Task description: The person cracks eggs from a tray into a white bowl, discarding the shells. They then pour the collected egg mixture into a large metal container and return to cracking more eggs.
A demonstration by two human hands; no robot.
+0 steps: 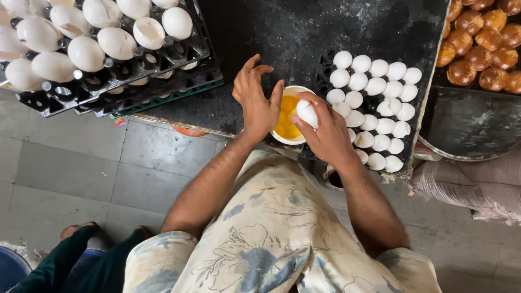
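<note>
The right hand (329, 134) is clamped on a white egg (306, 113), pinched between thumb and fingers and held over the near rim of a small white bowl (289, 91) that already has yellow yolk in it. The left hand (256, 100) rests its heel against the bowl's left side, fingers spread apart and lifted, gripping nothing. The bowl stands on a dark, dusty desk (311, 21), just beside a black tray of white eggs (369, 104) on the person's right.

To crack well here, I judge the egg should stay low over the bowl so the contents fall straight in and do not splash onto the desk. The left hand would do best pressing lightly on the bowl wall to stop it sliding toward the near edge, which is close. The grip should sit at the egg's ends, leaving the middle free to split, and the shell halves should be pulled apart gently so no bits drop into the yolk.

At the far left sits a stack of trays with broken shells (97, 37). At the upper right is a tray of brown glazed buns (486, 44).
</note>
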